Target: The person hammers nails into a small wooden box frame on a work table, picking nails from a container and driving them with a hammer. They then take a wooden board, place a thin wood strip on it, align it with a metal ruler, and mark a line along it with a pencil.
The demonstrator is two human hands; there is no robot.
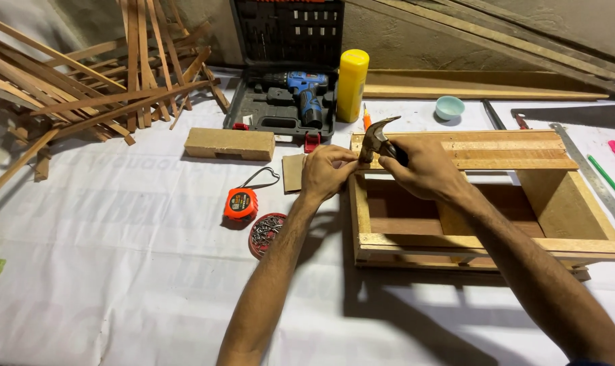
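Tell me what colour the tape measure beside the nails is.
Orange, with a dark face; the tape measure shows in the head view.

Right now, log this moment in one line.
right hand: grips hammer | left hand: pinches at wooden frame corner | tape measure nearby

Left hand [326, 173] fingers pinched, right hand [422, 168] fisted (arms extended)

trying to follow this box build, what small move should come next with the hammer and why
Probably a light tap: the right hand chokes the claw hammer near its head, just above the wooden box frame corner, where the left hand fingers pinch something, likely a nail too small to confirm.
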